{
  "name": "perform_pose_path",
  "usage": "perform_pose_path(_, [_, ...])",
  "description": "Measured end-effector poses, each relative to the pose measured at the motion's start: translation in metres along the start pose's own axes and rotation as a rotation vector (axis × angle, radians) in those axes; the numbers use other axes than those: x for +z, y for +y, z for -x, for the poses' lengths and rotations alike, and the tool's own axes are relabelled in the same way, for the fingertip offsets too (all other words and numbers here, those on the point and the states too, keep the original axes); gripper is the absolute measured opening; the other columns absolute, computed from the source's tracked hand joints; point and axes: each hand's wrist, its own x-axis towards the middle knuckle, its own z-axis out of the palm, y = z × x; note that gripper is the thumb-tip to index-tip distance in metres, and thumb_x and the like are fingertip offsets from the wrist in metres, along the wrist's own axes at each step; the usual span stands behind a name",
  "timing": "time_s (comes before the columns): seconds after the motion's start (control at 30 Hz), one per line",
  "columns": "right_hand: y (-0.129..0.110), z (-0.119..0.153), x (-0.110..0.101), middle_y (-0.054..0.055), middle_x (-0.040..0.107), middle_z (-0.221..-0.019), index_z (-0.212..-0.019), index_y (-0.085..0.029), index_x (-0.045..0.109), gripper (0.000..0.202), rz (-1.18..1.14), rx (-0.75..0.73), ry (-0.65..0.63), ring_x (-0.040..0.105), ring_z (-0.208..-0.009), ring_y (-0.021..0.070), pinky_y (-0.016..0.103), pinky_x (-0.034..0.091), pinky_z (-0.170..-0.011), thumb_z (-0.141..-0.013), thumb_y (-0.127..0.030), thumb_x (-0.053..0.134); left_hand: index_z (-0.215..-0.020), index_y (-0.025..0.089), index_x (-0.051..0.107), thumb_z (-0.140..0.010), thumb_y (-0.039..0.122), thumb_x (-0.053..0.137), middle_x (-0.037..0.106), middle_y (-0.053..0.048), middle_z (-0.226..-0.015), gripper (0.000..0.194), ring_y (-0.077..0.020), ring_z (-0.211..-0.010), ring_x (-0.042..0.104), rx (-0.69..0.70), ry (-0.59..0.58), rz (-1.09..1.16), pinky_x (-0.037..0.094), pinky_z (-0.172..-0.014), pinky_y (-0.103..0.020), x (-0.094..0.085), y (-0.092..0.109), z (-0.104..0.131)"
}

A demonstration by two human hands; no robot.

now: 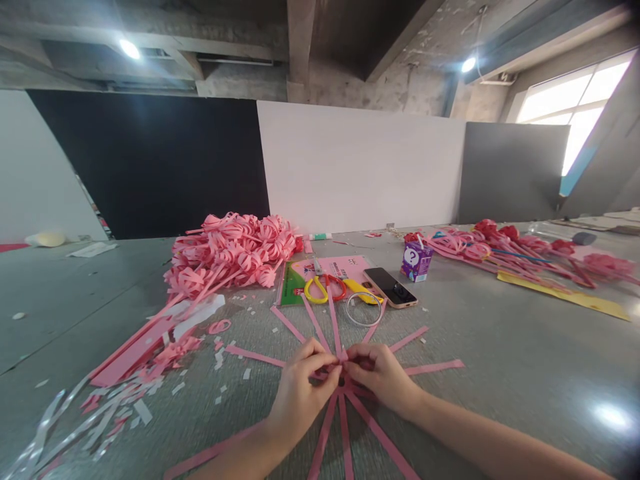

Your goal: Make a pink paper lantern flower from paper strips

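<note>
Pink paper strips (373, 427) fan out like spokes across the grey table, meeting at a centre beneath my hands. My left hand (306, 381) pinches a raised pink paper strip (343, 356) near that centre, thumb and forefinger together. From the other side, my right hand (384, 375) closes its fingertips on the same strip. A small dark spot (341, 382) shows where the spokes meet. Just beyond the strips lie a silver ring (364, 325), scissors (340, 289) with yellow and red handles, and a yellow cutter (363, 291).
A phone (391, 287) and a purple box (416, 261) stand behind my right hand. Pink paper flowers (235, 250) are heaped at left, above paper scraps (143, 411). More pink stems (500, 250) and a yellow strip (565, 295) lie right. Panels (363, 167) border the back.
</note>
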Motion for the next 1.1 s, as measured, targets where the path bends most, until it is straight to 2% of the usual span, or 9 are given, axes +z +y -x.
perform_pose_path(0.57, [-0.0055,0.0002,-0.0009,-0.003,0.047,-0.058,-0.069,-0.012,0.057,0.015,-0.011,0.012,0.013,0.038,-0.053,0.0072,0.018,0.028,-0.048,-0.075,-0.024,0.05,-0.066,0.017,0.06,-0.08,0.026,0.046,0.046,0.001,-0.067,0.021,-0.0122,-0.063,0.046,-0.159,-0.053,0.133,0.034,-0.055,-0.02,-0.0046,-0.0031,-0.0045])
perform_pose_path(0.83, [-0.0031,-0.0001,-0.0005,-0.004,0.041,-0.057,-0.065,-0.013,0.053,0.019,-0.084,0.039,0.042,0.036,-0.052,0.007,0.019,0.028,-0.048,-0.075,-0.029,0.051,-0.061,0.017,0.052,-0.079,0.026,0.046,0.043,0.002,-0.064,0.021,-0.0116,-0.059,0.043,-0.187,0.009,0.208,0.034,-0.056,-0.021,-0.0036,-0.0055,-0.0044])
perform_pose_path(1.1, [0.0001,-0.0028,0.0,-0.003,0.046,-0.059,-0.067,-0.013,0.054,0.021,-0.146,0.089,0.103,0.041,-0.054,0.0079,0.019,0.032,-0.05,-0.074,-0.033,0.053,-0.062,0.018,0.047,-0.08,0.027,0.044,0.041,0.003,-0.063,0.021,-0.0115,-0.059,0.041,-0.2,0.062,0.209,0.034,-0.055,-0.021,-0.0061,-0.0052,-0.004])
